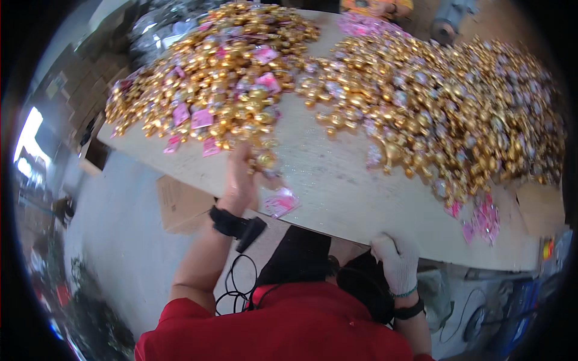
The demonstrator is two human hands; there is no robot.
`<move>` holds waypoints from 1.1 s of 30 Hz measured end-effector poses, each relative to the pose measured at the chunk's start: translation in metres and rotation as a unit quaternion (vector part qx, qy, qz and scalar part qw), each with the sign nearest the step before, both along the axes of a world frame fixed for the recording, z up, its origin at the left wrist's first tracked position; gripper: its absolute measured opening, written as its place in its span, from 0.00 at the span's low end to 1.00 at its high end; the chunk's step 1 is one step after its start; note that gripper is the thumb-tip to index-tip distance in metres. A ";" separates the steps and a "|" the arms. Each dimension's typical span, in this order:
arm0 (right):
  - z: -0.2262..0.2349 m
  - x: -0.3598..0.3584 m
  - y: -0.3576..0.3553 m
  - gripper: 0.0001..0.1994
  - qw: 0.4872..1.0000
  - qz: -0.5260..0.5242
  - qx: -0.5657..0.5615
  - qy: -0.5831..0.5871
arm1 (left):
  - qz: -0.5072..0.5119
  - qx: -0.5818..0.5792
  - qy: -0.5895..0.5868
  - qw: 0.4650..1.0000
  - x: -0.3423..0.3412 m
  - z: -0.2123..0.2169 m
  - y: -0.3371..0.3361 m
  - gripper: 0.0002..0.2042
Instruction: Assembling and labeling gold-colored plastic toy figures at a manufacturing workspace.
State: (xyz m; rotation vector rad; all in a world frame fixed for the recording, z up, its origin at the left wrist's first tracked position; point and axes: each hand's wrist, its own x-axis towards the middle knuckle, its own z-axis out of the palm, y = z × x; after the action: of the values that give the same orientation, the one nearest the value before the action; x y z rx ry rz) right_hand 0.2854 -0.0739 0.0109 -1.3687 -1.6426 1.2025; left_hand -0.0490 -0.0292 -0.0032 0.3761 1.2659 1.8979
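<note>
Two heaps of shiny gold baubles lie on the pale table: a left heap (pixel 223 78) and a wider right heap (pixel 445 108). My bare left hand (pixel 241 177) is at the near edge of the left heap, its fingers stretched forward and its thumb apart. A few gold baubles (pixel 265 159) sit right beside its fingers, on the palm side. By the thumb lies a pink packet (pixel 281 203), close to the table's front edge. My right hand (pixel 395 262), in a white glove, rests at the front edge with its fingers curled, apart from the baubles.
More pink packets (pixel 201 118) lie on the left heap, others (pixel 481 219) near the right front. A cardboard box (pixel 183 204) stands on the floor at left; cardboard (pixel 540 207) lies at the table's right end. Another person's hand (pixel 382 8) shows across the table.
</note>
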 end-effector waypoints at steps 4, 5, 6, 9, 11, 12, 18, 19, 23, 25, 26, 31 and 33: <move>0.019 0.009 0.010 0.09 0.998 -0.036 0.052 0.008 | -0.052 0.023 0.232 0.971 -0.045 -0.006 0.008 0.09; 0.012 0.017 0.013 0.09 0.997 -0.053 0.053 -0.002 | -0.050 -0.031 0.305 0.951 -0.059 -0.009 0.011 0.10; 0.003 0.024 0.016 0.09 0.996 -0.067 0.054 -0.010 | -0.013 -0.020 0.303 0.953 -0.060 -0.009 0.015 0.11; -0.029 0.058 0.023 0.08 0.983 -0.164 0.051 0.067 | 0.016 -0.142 0.480 0.866 -0.101 -0.026 0.028 0.20; -0.010 0.072 0.028 0.08 0.977 -0.190 0.022 0.090 | 0.085 -0.198 0.582 0.784 -0.117 -0.029 0.027 0.23; -0.006 0.079 0.030 0.08 0.969 -0.210 0.004 0.130 | 0.135 -0.226 0.641 0.721 -0.124 -0.036 0.026 0.24; -0.003 0.144 0.028 0.06 0.914 -0.369 0.074 0.154 | 0.155 -0.140 0.665 0.717 -0.133 -0.044 0.016 0.26; -0.001 0.160 0.029 0.06 0.911 -0.384 0.103 0.111 | 0.144 -0.151 0.649 0.731 -0.142 -0.048 0.015 0.26; 0.005 0.204 0.028 0.12 0.886 -0.369 0.228 -0.167 | 0.161 -0.110 0.635 0.747 -0.103 -0.036 0.007 0.24; 0.009 0.207 0.025 0.18 0.875 -0.254 0.239 -0.336 | 0.131 -0.091 0.682 0.714 -0.067 -0.019 0.000 0.21; 0.009 0.206 0.025 0.21 0.857 -0.189 0.240 -0.414 | 0.128 -0.075 0.725 0.673 -0.048 -0.011 -0.006 0.21; -0.013 0.197 0.009 0.30 0.842 -0.141 0.224 -0.469 | 0.062 -0.017 0.729 0.681 0.040 0.008 -0.008 0.18; -0.020 0.189 -0.003 0.31 0.841 -0.124 0.228 -0.474 | 0.033 -0.017 0.721 0.692 0.063 0.013 -0.015 0.18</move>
State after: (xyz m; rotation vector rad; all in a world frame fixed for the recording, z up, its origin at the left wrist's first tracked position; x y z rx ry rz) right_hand 0.4747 -0.0766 -0.0087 -1.8881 -2.0835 -0.1324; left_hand 0.0141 -0.0443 0.0097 2.0934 2.2069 1.4053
